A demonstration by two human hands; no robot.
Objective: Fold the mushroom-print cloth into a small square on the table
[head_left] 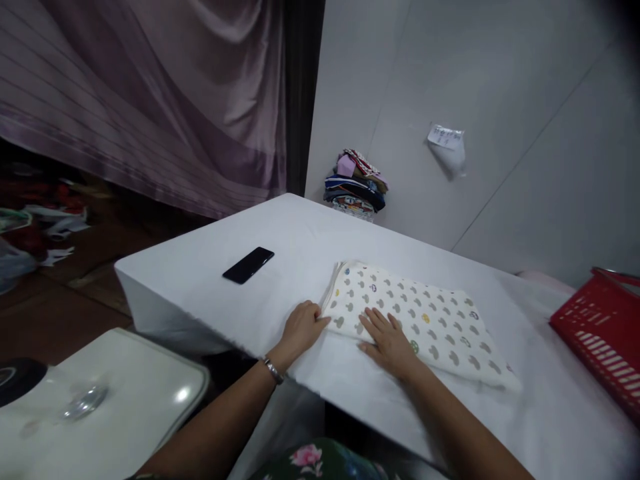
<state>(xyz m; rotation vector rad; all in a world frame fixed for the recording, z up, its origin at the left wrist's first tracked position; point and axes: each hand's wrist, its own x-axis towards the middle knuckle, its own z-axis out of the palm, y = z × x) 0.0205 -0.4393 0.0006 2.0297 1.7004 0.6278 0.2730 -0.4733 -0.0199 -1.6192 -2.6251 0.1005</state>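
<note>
A white cloth [415,310] printed with grey mushroom shapes and a few coloured ones lies folded into a flat rectangle on the white-covered table [300,240]. At its near left corner is my left hand [301,330], fingers curled and thumb against the fabric, pinching the edge. A metal bracelet is on that wrist. My right hand [390,343] rests flat on the cloth near its front edge, fingers stretched out. It covers a small part of the print.
A black phone [249,265] lies left of the cloth. Folded clothes [355,187] are stacked by the wall behind the table. A red plastic basket [600,333] stands at the right. At lower left is a pale, glossy surface [135,387]. A purple curtain [200,100] hangs behind.
</note>
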